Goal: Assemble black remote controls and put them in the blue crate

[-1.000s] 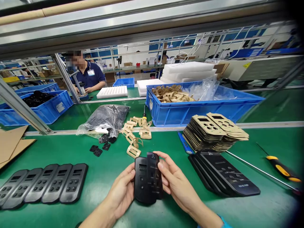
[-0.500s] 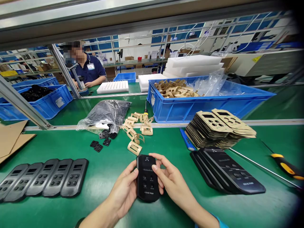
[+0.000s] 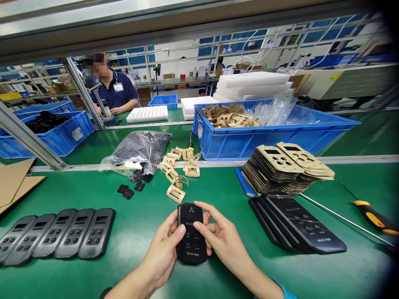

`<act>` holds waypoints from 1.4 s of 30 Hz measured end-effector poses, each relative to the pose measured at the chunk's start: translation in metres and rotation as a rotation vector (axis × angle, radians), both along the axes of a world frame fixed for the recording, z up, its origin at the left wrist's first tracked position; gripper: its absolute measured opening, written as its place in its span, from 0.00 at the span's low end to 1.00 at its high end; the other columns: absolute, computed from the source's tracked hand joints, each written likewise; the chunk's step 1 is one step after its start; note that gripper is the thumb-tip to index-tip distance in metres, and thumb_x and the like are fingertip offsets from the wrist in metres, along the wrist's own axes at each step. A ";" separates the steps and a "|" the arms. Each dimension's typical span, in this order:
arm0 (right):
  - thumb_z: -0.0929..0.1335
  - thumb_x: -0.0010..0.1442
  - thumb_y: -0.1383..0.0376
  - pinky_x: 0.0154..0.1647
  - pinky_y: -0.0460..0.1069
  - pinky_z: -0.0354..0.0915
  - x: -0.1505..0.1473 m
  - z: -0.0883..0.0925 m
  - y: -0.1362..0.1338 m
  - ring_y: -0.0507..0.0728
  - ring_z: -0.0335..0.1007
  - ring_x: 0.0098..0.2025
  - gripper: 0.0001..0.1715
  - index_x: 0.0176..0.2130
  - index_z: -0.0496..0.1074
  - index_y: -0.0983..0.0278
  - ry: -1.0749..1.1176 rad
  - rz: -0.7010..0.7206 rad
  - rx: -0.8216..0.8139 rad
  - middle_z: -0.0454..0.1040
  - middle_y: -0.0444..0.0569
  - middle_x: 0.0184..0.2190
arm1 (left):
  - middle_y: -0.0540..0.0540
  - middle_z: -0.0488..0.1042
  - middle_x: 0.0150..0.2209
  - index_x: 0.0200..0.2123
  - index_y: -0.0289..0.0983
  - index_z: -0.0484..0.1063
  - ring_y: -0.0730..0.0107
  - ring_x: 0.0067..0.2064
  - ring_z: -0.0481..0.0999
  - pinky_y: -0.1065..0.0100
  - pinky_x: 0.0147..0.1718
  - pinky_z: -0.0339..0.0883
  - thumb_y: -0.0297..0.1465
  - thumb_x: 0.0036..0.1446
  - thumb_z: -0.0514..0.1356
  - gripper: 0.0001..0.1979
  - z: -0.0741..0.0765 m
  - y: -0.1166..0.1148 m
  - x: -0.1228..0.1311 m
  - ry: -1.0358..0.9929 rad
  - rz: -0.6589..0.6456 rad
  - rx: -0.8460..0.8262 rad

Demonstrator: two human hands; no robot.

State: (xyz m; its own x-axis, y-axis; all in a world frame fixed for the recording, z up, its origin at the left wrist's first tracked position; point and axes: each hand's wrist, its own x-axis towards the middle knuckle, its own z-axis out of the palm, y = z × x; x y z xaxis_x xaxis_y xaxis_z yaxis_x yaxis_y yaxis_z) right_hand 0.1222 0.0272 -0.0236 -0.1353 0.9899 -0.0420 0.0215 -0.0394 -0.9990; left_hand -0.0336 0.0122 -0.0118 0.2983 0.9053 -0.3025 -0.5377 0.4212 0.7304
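A black control panel cover [image 3: 192, 238] with a dark window area, small buttons and white lettering is held upright between my two hands near the bench's front. My left hand [image 3: 165, 245] grips its left edge, thumb on the front face. My right hand [image 3: 218, 234] wraps the right edge, its thumb pressing on the face below the window. A row of similar grey-black covers [image 3: 97, 233] lies to the left. To the right, a fanned stack of glossy black panels [image 3: 299, 226] leans below piles of beige adhesive-backed sheets [image 3: 277, 168].
Beige peeled backing pieces [image 3: 176, 193] and black rubber keypads [image 3: 127, 192] lie ahead, beside a plastic bag [image 3: 140, 149]. A blue bin [image 3: 268, 139] stands behind. At right are a blue cutter [image 3: 245, 182] and a screwdriver [image 3: 374, 216]. Across the bench sits a co-worker [image 3: 116, 91].
My right thumb has shifted slightly left and down across the cover's face, and my left thumb has come further onto it. The cover stays in both hands.
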 end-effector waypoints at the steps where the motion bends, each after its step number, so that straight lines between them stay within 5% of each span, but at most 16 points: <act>1: 0.68 0.57 0.55 0.11 0.42 0.61 0.001 -0.001 0.000 0.45 0.59 0.15 0.27 0.55 0.63 0.58 -0.019 -0.008 0.008 0.57 0.38 0.29 | 0.41 0.76 0.48 0.56 0.39 0.68 0.58 0.52 0.72 0.61 0.51 0.61 0.33 0.54 0.65 0.26 0.000 0.000 0.000 0.021 -0.001 0.027; 5: 0.67 0.60 0.55 0.18 0.43 0.64 0.005 -0.001 0.001 0.48 0.64 0.22 0.25 0.55 0.64 0.58 -0.131 0.002 0.096 0.65 0.43 0.31 | 0.42 0.73 0.53 0.56 0.40 0.69 0.57 0.56 0.67 0.62 0.54 0.58 0.35 0.55 0.64 0.24 0.002 -0.001 0.000 0.053 -0.031 0.092; 9: 0.63 0.62 0.52 0.12 0.42 0.58 0.006 0.001 0.001 0.48 0.58 0.15 0.28 0.57 0.60 0.61 -0.109 0.100 0.014 0.64 0.38 0.18 | 0.44 0.71 0.56 0.58 0.42 0.65 0.59 0.57 0.67 0.63 0.54 0.58 0.36 0.57 0.61 0.25 0.003 -0.001 -0.002 0.093 -0.082 0.086; 13: 0.63 0.61 0.50 0.11 0.42 0.59 0.003 0.001 -0.001 0.49 0.59 0.13 0.28 0.56 0.60 0.62 -0.079 0.061 -0.003 0.65 0.38 0.18 | 0.44 0.69 0.57 0.63 0.43 0.55 0.58 0.53 0.70 0.63 0.50 0.62 0.36 0.55 0.63 0.34 -0.001 -0.002 -0.003 0.158 -0.191 0.141; 17: 0.63 0.61 0.51 0.11 0.42 0.60 0.000 0.000 -0.002 0.49 0.60 0.13 0.28 0.54 0.61 0.64 -0.146 0.027 0.021 0.64 0.37 0.16 | 0.38 0.66 0.58 0.64 0.37 0.52 0.54 0.53 0.69 0.61 0.48 0.64 0.42 0.53 0.63 0.39 -0.005 0.000 -0.003 0.337 -0.160 0.287; 23: 0.64 0.61 0.51 0.11 0.41 0.60 -0.002 -0.002 -0.002 0.47 0.60 0.13 0.27 0.54 0.60 0.63 -0.028 0.012 0.000 0.68 0.38 0.21 | 0.43 0.75 0.42 0.58 0.38 0.58 0.63 0.43 0.73 0.63 0.45 0.66 0.39 0.52 0.65 0.33 -0.004 -0.001 0.002 0.323 -0.140 0.284; 28: 0.64 0.62 0.52 0.12 0.41 0.60 -0.001 -0.001 -0.003 0.47 0.62 0.16 0.24 0.53 0.60 0.60 -0.018 0.002 0.053 0.70 0.41 0.26 | 0.46 0.74 0.35 0.65 0.41 0.42 0.65 0.33 0.75 0.66 0.32 0.68 0.31 0.43 0.71 0.52 -0.001 -0.005 0.006 0.179 -0.235 0.228; 33: 0.65 0.61 0.52 0.13 0.40 0.55 0.004 0.012 0.003 0.45 0.56 0.17 0.22 0.50 0.59 0.59 0.089 0.052 0.072 0.67 0.40 0.28 | 0.39 0.64 0.57 0.66 0.48 0.23 0.59 0.52 0.71 0.57 0.54 0.60 0.36 0.50 0.68 0.58 0.003 -0.007 -0.007 0.155 -0.444 0.324; 36: 0.64 0.60 0.50 0.12 0.41 0.51 0.026 0.031 0.013 0.45 0.51 0.16 0.23 0.49 0.58 0.59 0.066 0.017 0.097 0.62 0.37 0.26 | 0.39 0.56 0.62 0.66 0.49 0.21 0.56 0.58 0.64 0.57 0.58 0.55 0.43 0.50 0.66 0.58 -0.001 -0.006 -0.014 0.173 -0.516 0.386; 42: 0.67 0.55 0.51 0.19 0.43 0.57 0.131 0.080 0.026 0.48 0.59 0.23 0.25 0.48 0.64 0.61 -0.195 -0.198 0.209 0.64 0.40 0.29 | 0.34 0.64 0.56 0.66 0.43 0.32 0.53 0.54 0.69 0.59 0.51 0.63 0.50 0.49 0.63 0.53 -0.019 0.004 -0.014 0.281 -0.403 0.393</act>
State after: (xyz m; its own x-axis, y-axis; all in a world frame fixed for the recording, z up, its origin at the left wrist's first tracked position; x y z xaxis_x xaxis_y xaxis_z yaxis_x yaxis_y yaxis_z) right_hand 0.2527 0.0528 0.0561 0.0506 0.9862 0.1579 0.2247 0.1428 -0.9639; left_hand -0.0480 0.0164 -0.0313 0.5966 0.7980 -0.0860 -0.1578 0.2217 0.9623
